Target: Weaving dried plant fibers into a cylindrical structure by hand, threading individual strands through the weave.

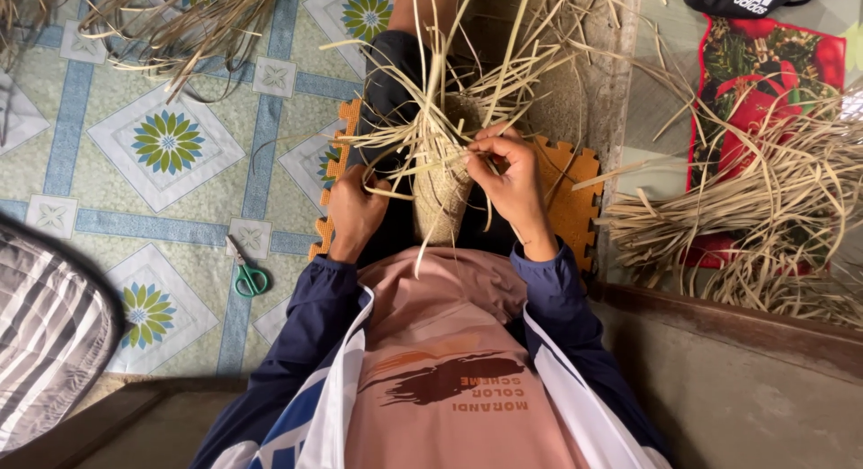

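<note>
Work in hand: a small woven basket (440, 195) of pale straw, resting upright on my lap between my knees, over the orange foam mat (566, 199). The lower body is closely woven and looks finished; the upper end is open, with many loose strands (422, 119) fanning out unwoven, so I judge the rim still to be done. My left hand (355, 208) is curled against the basket's side, steadying it and pinching a strand. My right hand (508, 172) is closed at the top edge, fingers nipping a strand. Supply: a heap of straw (764, 226) to my right. Green-handled scissors (247, 271) lie on the tiled floor (117, 217), well apart
</note>
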